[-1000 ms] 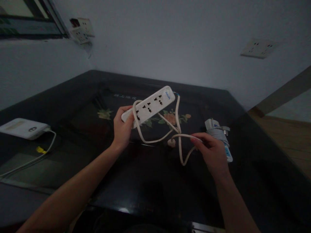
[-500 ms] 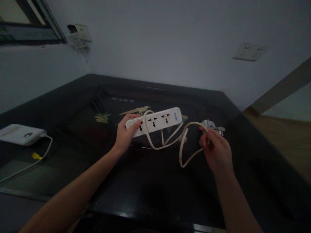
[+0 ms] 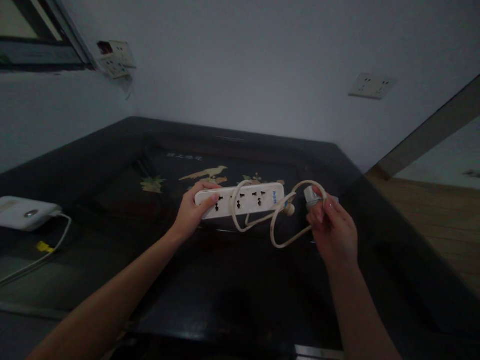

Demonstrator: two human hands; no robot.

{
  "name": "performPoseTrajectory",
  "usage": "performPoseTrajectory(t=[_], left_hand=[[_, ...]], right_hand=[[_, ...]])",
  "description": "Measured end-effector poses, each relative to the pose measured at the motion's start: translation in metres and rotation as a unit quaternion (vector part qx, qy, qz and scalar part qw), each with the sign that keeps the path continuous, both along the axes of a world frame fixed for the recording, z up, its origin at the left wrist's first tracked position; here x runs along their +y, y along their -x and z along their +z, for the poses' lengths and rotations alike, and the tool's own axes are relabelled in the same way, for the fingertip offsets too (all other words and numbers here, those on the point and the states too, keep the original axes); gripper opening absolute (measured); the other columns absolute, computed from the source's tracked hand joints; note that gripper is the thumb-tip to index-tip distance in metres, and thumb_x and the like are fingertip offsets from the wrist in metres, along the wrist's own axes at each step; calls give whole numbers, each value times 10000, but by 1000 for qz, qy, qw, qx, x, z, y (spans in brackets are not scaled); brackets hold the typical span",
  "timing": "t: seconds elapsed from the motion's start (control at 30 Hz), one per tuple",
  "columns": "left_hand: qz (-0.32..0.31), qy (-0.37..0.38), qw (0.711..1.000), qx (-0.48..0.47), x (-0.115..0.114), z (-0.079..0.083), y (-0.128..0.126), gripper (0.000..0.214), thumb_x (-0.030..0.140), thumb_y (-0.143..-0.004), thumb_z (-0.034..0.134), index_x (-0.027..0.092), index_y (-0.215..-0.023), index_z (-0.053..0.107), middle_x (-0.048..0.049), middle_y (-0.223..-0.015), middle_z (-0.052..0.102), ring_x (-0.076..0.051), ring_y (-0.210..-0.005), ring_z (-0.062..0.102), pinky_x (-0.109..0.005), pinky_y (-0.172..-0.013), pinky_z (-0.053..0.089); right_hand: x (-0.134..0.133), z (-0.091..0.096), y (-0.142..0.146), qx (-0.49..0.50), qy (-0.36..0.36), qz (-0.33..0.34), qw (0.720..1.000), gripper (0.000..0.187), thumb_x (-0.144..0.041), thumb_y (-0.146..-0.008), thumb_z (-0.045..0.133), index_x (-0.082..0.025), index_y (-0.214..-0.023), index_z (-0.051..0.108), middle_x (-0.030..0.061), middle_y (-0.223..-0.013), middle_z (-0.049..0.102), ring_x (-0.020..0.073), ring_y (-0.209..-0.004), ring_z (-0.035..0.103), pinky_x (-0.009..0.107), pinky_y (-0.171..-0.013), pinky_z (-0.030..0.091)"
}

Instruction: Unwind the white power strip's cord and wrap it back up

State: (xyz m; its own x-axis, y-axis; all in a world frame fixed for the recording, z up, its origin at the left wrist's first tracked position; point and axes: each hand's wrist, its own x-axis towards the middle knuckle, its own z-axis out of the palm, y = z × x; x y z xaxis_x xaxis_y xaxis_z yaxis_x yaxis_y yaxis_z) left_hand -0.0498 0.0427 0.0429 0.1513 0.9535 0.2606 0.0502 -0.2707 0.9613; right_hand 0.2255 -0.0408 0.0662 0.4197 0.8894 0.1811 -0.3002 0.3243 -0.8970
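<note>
A white power strip with several sockets is held above the dark table by my left hand, thumb on top and fingers behind its left end. Its white cord loops once around the strip's middle and runs over to the right. My right hand is closed on the cord, pinching it close to the plug. Part of the plug is hidden behind the fingers.
A glossy black table with bird and flower decorations stands against the wall. At the left lies a white box-shaped device with a cable and yellow tag. Wall sockets are at the right, others in the left corner.
The power strip has tipped to nearly level and dropped slightly. My right hand has turned the plug, and the cord's loop has shifted closer to the strip. The view has moved a little.
</note>
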Motion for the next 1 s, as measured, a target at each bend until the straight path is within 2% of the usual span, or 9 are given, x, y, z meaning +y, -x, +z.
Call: performPoseTrajectory(t=[0.17, 0.33, 0.57, 0.7, 0.87, 1.0], left_hand=[[-66, 32, 997, -1, -4, 2, -4, 277, 398, -722, 676, 181, -890, 640, 6, -740, 600, -109, -606, 511, -206, -533, 381], [-131, 60, 990, -7, -8, 0, -7, 304, 406, -707, 690, 178, -903, 646, -1, -750, 606, -109, -626, 526, -203, -539, 378], [-115, 110, 985, -60, -8, -2, -8, 322, 408, -690, 698, 165, -892, 633, -1, -718, 596, -102, -598, 518, -196, -520, 367], [-109, 130, 980, -103, -7, -3, -9, 297, 394, -682, 703, 165, -858, 632, 4, -692, 593, -92, -569, 505, -186, -500, 356], [-102, 162, 967, -166, -5, -4, -10, 266, 370, -687, 704, 171, -854, 645, -7, -709, 621, -105, -587, 542, -191, -511, 388], [-82, 207, 951, -213, -2, -6, -10, 252, 352, -670, 710, 167, -826, 641, -4, -687, 626, -115, -566, 550, -201, -495, 411]], right_hand=[[1, 0, -1, 12, -26, 3, 1000, 153, -278, -822, 608, -195, -930, 678, -55, -536, 395, 65, -454, 278, 234, -437, 231], [2, -3, 4, 41, -20, 17, 999, 137, -250, -815, 613, -200, -925, 675, -57, -537, 428, 54, -434, 290, 230, -438, 218], [2, -6, 6, 44, -8, 14, 999, 200, -256, -795, 632, -200, -981, 680, -59, -551, 467, 50, -423, 319, 220, -431, 251], [3, -8, 6, 15, 14, 16, 1000, 256, -287, -778, 642, -195, -1014, 675, -46, -577, 507, 68, -458, 410, 214, -441, 318], [4, -8, 9, 0, 62, 20, 998, 269, -301, -735, 681, -218, -991, 676, -28, -661, 566, 98, -595, 519, 227, -555, 449], [1, -7, 11, -7, 76, 30, 997, 292, -296, -717, 699, -227, -999, 663, -25, -694, 582, 107, -637, 543, 244, -610, 479]])
